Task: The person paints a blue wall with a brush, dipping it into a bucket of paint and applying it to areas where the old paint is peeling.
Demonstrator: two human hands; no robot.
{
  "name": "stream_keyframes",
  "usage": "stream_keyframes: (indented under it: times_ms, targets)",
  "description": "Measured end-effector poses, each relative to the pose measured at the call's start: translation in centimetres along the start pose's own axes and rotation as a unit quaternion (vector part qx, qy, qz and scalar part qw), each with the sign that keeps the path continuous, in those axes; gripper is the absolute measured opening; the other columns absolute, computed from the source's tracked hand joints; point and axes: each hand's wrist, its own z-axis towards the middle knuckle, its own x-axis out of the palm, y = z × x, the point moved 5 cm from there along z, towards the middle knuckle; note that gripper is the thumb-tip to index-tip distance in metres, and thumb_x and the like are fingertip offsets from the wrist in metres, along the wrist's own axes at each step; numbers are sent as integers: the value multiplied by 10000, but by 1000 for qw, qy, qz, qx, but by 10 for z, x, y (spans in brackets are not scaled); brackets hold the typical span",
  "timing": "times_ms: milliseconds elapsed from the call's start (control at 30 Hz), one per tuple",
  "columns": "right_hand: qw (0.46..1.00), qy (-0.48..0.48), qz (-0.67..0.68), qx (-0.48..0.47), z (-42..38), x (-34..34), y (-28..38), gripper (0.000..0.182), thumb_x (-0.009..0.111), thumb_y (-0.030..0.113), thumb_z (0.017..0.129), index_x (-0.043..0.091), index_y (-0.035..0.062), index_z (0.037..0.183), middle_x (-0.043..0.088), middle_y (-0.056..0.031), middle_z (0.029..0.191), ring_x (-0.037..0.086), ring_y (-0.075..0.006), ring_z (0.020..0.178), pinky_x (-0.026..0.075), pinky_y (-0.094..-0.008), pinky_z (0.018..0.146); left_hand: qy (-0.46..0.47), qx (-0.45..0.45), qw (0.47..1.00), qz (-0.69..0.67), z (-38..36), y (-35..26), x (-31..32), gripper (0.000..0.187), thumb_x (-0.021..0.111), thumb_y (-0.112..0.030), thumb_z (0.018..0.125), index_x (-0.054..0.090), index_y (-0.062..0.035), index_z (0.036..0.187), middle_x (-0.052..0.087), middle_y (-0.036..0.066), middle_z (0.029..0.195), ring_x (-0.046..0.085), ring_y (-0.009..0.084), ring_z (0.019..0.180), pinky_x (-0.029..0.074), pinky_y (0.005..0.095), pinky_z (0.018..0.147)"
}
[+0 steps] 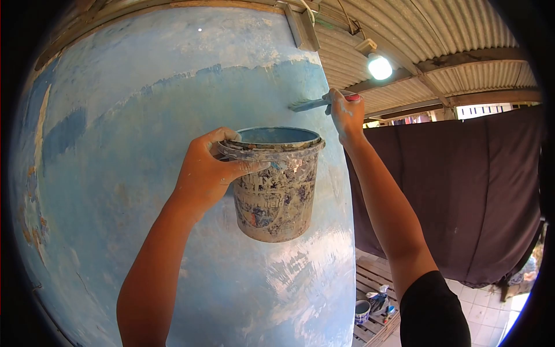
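Both of these hands are closed on something: left hand [203, 169] clamps the rim of a paint-smeared bucket [276, 199], thumb pressed along the outside and fingers hooked over the edge, while right hand [348, 118] is wrapped tight around the handle of a brush [312, 104]. I have the bucket hanging upright in front of the blue wall [139, 202], its inside coated blue. Above it and to the right, the brush lies nearly level, bristles against the wall near its right edge. Darker blue covers a band up there, with paler, patchy paint above. Beyond that edge I see a lit bulb [380, 67] under the corrugated roof [457, 29], a dark hanging cloth [445, 191], and, low down, a small pot [362, 312] on wooden slats [365, 279].
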Motion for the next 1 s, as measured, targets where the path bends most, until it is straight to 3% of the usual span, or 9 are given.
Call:
stream_keyframes:
  times_ms: [233, 400, 467, 500, 567, 633, 700, 900, 1000]
  targets:
    - [996, 73, 46, -28, 21, 27, 21, 288, 655, 194, 937, 753, -61, 843, 690, -88, 704, 583, -151, 637, 462, -300, 642, 19, 38, 999, 20, 6, 2, 3, 394, 887, -70, 763, 658, -23, 1081, 727, 130, 1023, 686, 218, 971, 550, 372, 854]
    - [999, 40, -19, -2, -30, -8, -12, 259, 664, 181, 903, 731, -41, 788, 664, -74, 646, 556, -135, 576, 448, -311, 560, -22, 84, 996, -2, -7, 15, -28, 332, 872, -52, 777, 667, -34, 1038, 741, 131, 1006, 698, 213, 941, 560, 372, 829]
    - [981, 58, -183, 26, -38, -19, -2, 289, 672, 190, 881, 700, -57, 734, 662, -100, 641, 566, -151, 542, 462, -313, 551, -35, 65, 997, -11, -14, 9, -43, 459, 857, -29, 753, 657, -38, 1165, 673, 70, 1099, 625, 217, 1078, 479, 386, 1009]
    - [982, 57, -181, 25, -39, -16, 8, 289, 672, 190, 881, 700, -57, 734, 662, -100, 641, 566, -151, 542, 462, -313, 551, -36, 66, 997, -9, -16, 9, -48, 459, 857, -29, 753, 657, -38, 1165, 673, 70, 1099, 625, 217, 1078, 479, 386, 1009]
    - [992, 68, -82, 70, -24, -7, 21, 319, 672, 200, 871, 686, -67, 696, 656, -116, 634, 581, -172, 533, 475, -324, 542, -69, 92, 993, -30, -16, 2, -54, 347, 858, -19, 780, 659, -33, 1064, 722, 109, 988, 683, 201, 927, 555, 364, 821]
    - [993, 73, -52, 72, -6, 11, 35, 309, 682, 214, 881, 707, -67, 753, 673, -117, 659, 608, -176, 564, 484, -326, 543, -66, 72, 995, -14, -14, -3, -52, 348, 860, -28, 781, 661, -32, 1066, 724, 112, 988, 685, 202, 919, 556, 363, 815]
    - [993, 95, 63, 40, 10, 41, 56, 259, 623, 204, 994, 742, -25, 971, 702, -100, 745, 607, -140, 616, 471, -290, 528, -63, 51, 997, 1, -12, -5, -50, 349, 863, -36, 783, 663, -30, 1069, 725, 116, 989, 686, 204, 910, 557, 363, 810]
    - [998, 60, 31, 15, 41, 105, 21, 261, 640, 232, 994, 751, -4, 999, 754, -110, 826, 667, -162, 682, 490, -292, 554, -29, 62, 997, 42, -7, -11, -43, 386, 892, -86, 765, 668, -15, 1071, 738, 151, 991, 690, 204, 899, 557, 357, 802]
    - [998, 36, 1, 51, 34, 87, 15, 284, 640, 230, 990, 741, -32, 947, 737, -122, 772, 658, -177, 631, 492, -302, 542, -24, 19, 998, 50, -10, -8, -55, 556, 894, -104, 749, 642, 4, 1233, 676, 133, 1137, 637, 240, 1083, 503, 400, 989]
